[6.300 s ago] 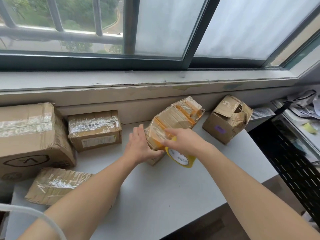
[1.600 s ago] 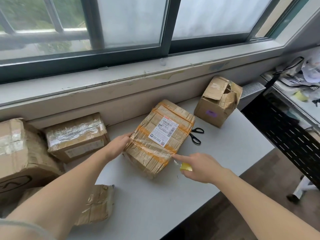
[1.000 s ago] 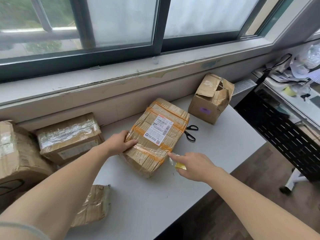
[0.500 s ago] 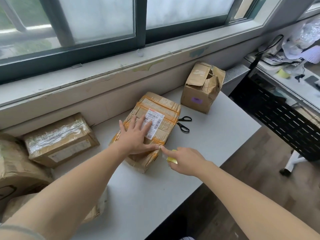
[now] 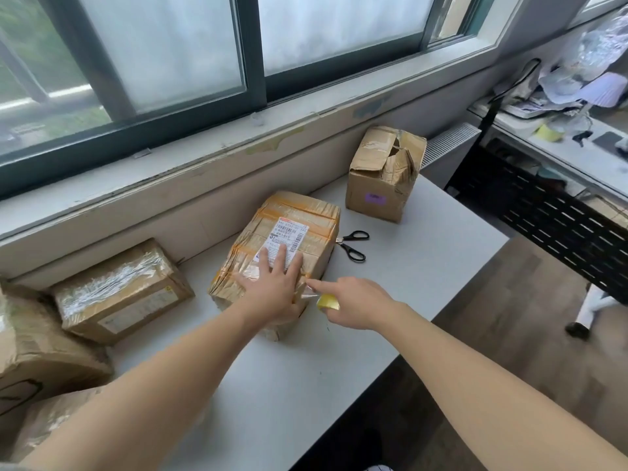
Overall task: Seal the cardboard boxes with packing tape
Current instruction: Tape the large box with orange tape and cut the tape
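Observation:
A flat cardboard box [image 5: 299, 212] wrapped in orange and clear tape, with a white shipping label, lies in the middle of the white table [image 5: 424, 253]. My left hand [image 5: 272, 287] presses flat on its near top, fingers spread. My right hand [image 5: 353, 302] grips a yellow tape roll [image 5: 328, 302], mostly hidden under the palm, at the box's near right corner. Its index finger points at the box edge, where a short strip of clear tape runs from roll to box.
Black scissors [image 5: 353, 244] lie right of the box. A torn-topped small box [image 5: 385, 173] stands at the back right. Taped boxes [image 5: 119, 290] crowd the left side. The table edge drops off at right toward a black perforated rack [image 5: 550, 212].
My left hand moved from the box's left side onto its top and now presses there. The right hand with the roll stayed at the near right corner. The view swung right.

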The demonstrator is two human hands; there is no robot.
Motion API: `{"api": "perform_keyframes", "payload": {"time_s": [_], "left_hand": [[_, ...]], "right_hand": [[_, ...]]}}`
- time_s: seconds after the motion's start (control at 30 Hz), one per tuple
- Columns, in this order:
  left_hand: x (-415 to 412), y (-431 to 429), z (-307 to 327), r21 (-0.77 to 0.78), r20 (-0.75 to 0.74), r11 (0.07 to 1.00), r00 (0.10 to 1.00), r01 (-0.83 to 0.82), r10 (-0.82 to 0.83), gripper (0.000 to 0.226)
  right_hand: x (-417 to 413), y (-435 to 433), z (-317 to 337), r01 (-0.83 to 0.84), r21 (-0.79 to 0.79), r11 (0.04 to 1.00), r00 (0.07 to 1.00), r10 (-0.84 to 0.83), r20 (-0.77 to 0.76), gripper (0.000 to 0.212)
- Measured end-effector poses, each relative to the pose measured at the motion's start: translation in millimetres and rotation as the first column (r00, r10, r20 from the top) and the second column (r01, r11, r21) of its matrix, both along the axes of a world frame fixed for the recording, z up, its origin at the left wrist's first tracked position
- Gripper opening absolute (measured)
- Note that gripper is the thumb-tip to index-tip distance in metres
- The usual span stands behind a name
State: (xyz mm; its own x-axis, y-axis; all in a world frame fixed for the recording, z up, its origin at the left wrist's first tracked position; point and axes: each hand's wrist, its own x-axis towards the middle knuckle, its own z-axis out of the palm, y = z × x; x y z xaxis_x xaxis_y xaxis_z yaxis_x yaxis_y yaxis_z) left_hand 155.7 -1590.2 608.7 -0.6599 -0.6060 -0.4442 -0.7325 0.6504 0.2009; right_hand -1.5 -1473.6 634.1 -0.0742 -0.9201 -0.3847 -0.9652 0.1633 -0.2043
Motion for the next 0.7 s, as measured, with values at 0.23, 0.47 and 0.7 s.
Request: {"api": "perform_keyframes", "payload": {"time_s": [0.23, 0.47, 0.7], "left_hand": [[17.5, -36.9, 14.7, 0.015, -0.232, 0.998, 0.971, -0.054, 0.056, 0.085], [48.5, -52.8, 30.0, 0.385, -0.453, 0.904, 0.816, -0.183, 0.358, 0.056], [60.9, -53.0, 6.6, 0.39, -0.445, 0.886, 0.792, -0.249, 0.418, 0.061]], "right_hand": [[2.5, -27.9, 58.0, 0.085, -0.198, 0.977, 0.991, -0.063, 0.115, 0.071], [18.6, -70.5, 126.7, 0.037, -0.349, 0.936, 0.974, 0.045, 0.222, 0.074], [35.4, -77.5, 88.0, -0.047, -0.298, 0.953, 0.972, 0.113, 0.208, 0.06]]}}
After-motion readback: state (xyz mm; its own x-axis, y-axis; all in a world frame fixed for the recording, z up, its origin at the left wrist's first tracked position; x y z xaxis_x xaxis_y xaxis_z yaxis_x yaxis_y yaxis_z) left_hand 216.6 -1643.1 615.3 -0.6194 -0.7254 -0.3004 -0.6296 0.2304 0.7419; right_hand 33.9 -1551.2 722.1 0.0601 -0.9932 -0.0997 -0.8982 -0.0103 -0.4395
